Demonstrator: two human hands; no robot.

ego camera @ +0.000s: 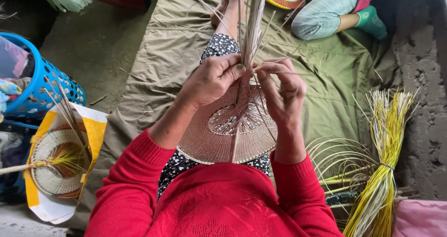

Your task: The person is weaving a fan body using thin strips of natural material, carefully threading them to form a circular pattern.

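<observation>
A half-woven, fan-shaped piece of pale straw [219, 141] lies on my lap, with a sheaf of long loose strands [253, 27] rising from its top. My left hand [212, 79] pinches the strands where they meet the woven part. My right hand [279, 90] holds thin strands just to the right, fingers bent around them. Both arms wear red sleeves.
A tied bundle of yellow and white straw [384, 162] lies at the right beside curved canes [335, 160]. At the left stand a blue plastic basket [44, 86] and a bag with a finished fan [56, 165]. Another person's leg [326, 11] rests on the olive mat [167, 46].
</observation>
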